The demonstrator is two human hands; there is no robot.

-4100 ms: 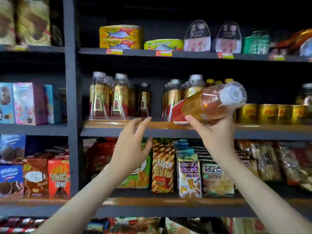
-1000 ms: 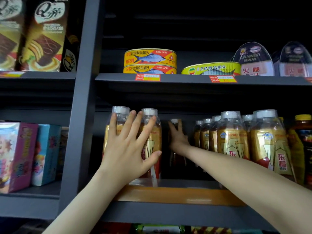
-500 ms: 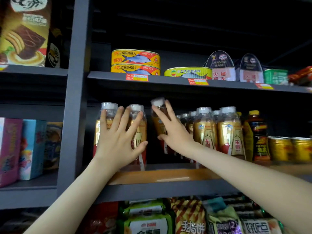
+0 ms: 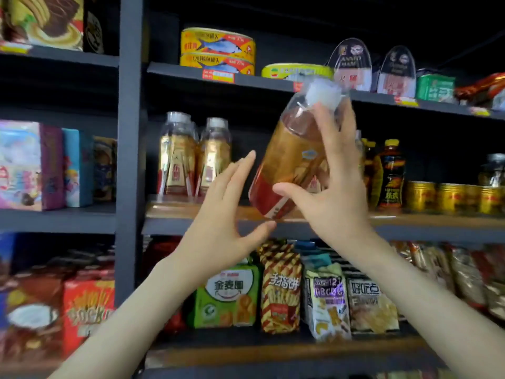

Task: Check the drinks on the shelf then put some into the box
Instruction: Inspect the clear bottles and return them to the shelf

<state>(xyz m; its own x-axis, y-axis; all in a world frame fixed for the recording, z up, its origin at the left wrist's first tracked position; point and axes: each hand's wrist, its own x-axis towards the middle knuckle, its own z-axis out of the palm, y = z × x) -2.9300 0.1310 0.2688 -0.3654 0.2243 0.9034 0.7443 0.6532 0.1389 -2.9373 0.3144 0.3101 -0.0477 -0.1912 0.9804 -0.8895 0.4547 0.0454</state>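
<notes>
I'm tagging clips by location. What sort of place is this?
Most likely a small grocery or convenience store: price tags on the shelf edges, rows of identical drink bottles, and fish tins and snack packs faced outward.

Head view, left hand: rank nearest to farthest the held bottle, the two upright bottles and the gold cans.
1. held bottle, just right of the left hand.
2. upright bottles, up and left, farther back.
3. gold cans, far right.
</notes>
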